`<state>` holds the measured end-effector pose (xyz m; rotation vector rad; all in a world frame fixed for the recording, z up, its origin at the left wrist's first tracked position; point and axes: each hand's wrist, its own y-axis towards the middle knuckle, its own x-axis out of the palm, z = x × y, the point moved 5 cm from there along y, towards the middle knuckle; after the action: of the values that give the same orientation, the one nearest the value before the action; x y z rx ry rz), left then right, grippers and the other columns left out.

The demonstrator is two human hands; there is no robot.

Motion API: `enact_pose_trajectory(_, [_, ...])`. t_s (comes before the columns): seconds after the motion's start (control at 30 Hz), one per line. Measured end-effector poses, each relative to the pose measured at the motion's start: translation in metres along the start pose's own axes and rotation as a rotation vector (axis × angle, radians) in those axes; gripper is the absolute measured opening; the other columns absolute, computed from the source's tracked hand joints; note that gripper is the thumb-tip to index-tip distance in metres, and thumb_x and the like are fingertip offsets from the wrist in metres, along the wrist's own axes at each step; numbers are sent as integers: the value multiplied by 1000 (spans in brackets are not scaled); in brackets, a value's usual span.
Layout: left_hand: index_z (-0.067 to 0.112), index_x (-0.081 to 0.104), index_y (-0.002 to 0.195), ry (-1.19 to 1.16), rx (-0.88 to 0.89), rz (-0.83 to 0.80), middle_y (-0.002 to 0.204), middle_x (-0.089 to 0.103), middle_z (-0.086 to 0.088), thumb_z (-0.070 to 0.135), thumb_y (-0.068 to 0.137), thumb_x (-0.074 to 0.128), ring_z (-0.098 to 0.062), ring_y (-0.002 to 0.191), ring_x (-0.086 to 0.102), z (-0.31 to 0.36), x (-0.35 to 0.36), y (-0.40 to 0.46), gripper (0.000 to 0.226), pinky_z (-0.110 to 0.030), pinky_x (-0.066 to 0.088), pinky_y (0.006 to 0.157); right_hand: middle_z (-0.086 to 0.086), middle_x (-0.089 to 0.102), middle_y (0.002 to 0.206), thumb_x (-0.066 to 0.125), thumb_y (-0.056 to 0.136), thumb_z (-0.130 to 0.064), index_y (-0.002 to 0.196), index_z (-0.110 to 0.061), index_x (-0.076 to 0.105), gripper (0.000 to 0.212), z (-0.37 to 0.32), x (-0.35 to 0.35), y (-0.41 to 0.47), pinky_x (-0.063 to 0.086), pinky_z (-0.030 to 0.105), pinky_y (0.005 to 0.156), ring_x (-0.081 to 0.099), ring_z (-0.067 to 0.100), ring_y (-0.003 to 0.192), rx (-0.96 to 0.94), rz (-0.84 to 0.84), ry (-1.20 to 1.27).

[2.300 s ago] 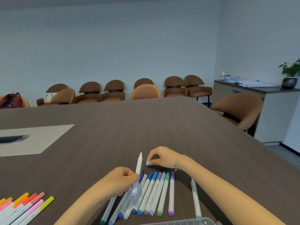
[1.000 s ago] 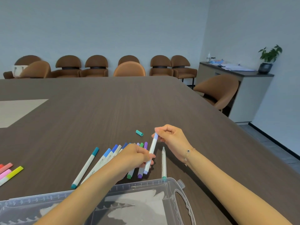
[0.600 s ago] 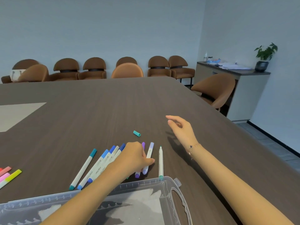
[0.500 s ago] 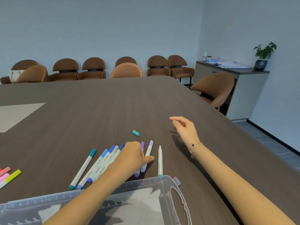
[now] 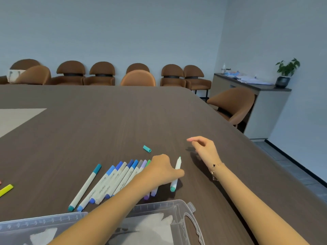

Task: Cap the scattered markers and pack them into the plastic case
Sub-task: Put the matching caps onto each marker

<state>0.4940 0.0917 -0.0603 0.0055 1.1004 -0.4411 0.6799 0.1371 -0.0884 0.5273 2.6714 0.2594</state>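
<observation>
My left hand [image 5: 163, 171] pinches an uncapped white marker [image 5: 177, 165] with a teal tip and teal end, lifting it off the brown table. A loose teal cap [image 5: 147, 148] lies a little beyond, apart from both hands. My right hand [image 5: 203, 147] hovers above the table to the right, fingers loosely apart, holding nothing. A fan of several capped markers [image 5: 113, 181] in blue, grey, purple and green lies left of my left hand. The clear plastic case [image 5: 159, 206] stands open at the near edge, under my left forearm.
A yellow marker [image 5: 6, 190] lies at the far left edge. The table's right edge [image 5: 265, 156] runs diagonally close to my right arm. Brown chairs [image 5: 138, 77] line the far side, and a sideboard [image 5: 256, 96] with a plant stands at the right.
My left hand let go of the capped lilac marker, moved right and took hold of the uncapped teal marker, tilting it up. My right hand stays raised nearby.
</observation>
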Motion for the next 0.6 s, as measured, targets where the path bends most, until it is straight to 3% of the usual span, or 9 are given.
enact_pose_trajectory(0.07, [13, 39, 58, -71, -11, 23, 55, 31, 0, 39, 86, 56, -12, 50, 34, -15, -24, -3, 42, -18, 29, 50, -18, 63, 93, 50, 95, -14, 92, -25, 69, 22, -16, 9, 8, 45, 12, 64, 60, 5, 83, -43, -83, -58])
enact_pose_trajectory(0.2, [13, 60, 77, -174, -91, -40, 63, 40, 0, 47, 90, 52, -13, 58, 38, -59, -51, -14, 37, -20, 35, 54, -11, 67, 94, 56, 93, -22, 99, -25, 69, 15, -43, 61, 27, 45, 12, 69, 60, 4, 85, -110, -318, -263])
enact_pose_trajectory(0.27, [14, 67, 82, -249, -126, -51, 66, 51, -5, 48, 91, 51, -11, 58, 38, -79, -54, -19, 39, -18, 33, 50, -7, 66, 98, 61, 89, -30, 109, -22, 68, 22, -47, 97, 32, 44, 16, 75, 58, 4, 84, -116, -495, -415])
enact_pose_trajectory(0.33, [16, 65, 84, -324, -138, -1, 84, 69, -10, 46, 91, 52, -10, 58, 40, -95, -57, -22, 34, -17, 35, 50, -4, 64, 96, 66, 86, -35, 116, -20, 65, 34, -49, 126, 32, 43, 19, 76, 56, 7, 82, -121, -601, -495])
enact_pose_trajectory(0.5, [17, 58, 95, -472, -121, -35, 85, 73, -2, 35, 93, 55, -7, 49, 40, -110, -56, -28, 19, -15, 36, 46, 1, 66, 106, 63, 89, -23, 109, -15, 69, 22, -52, 140, 27, 45, 17, 77, 55, 6, 84, -190, -558, -625])
enact_pose_trajectory(0.6, [17, 59, 96, -501, -87, -48, 84, 72, -3, 35, 92, 57, -7, 47, 42, -104, -52, -32, 19, -16, 38, 48, 2, 67, 99, 62, 89, -18, 99, -15, 69, 12, -60, 112, 15, 46, 21, 78, 59, 9, 85, -136, -418, -400])
